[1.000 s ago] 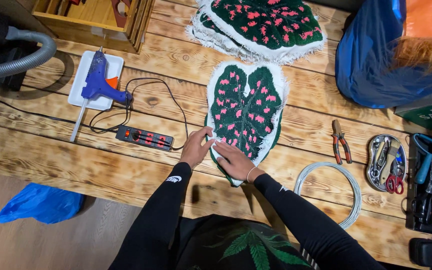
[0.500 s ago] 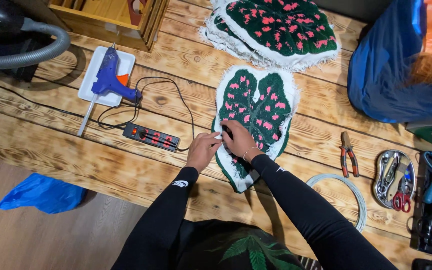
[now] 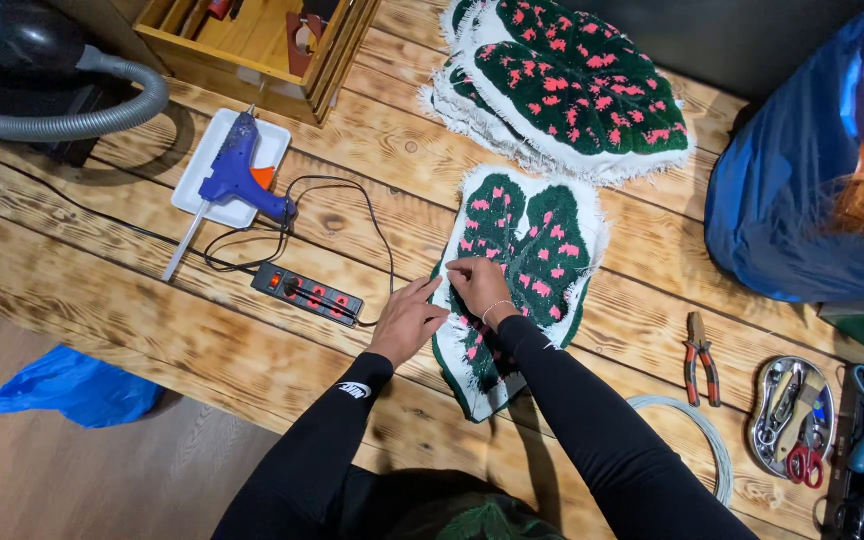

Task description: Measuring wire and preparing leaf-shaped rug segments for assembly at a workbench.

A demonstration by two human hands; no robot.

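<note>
A leaf-shaped tufted rug piece (image 3: 522,250), dark green with pink spots and a white fabric border, lies flat on the wooden workbench (image 3: 132,300). My left hand (image 3: 407,322) rests flat on the bench at the piece's left edge, fingers pointing at the border. My right hand (image 3: 479,285) presses on the piece near its left edge, fingertips pinched at the white border. Both arms wear black sleeves. Whether anything small is held between the fingers I cannot tell.
More finished leaf rugs (image 3: 572,85) are stacked behind. A blue glue gun (image 3: 242,170) on a white tray, a power strip (image 3: 307,293), pliers (image 3: 700,358), a wire coil (image 3: 697,440), a tool tin (image 3: 792,415), a vacuum hose (image 3: 82,115), a blue bag (image 3: 802,190).
Both hands have slid up along the left edge of the rug piece, away from me. The view has shifted so the piece sits further right.
</note>
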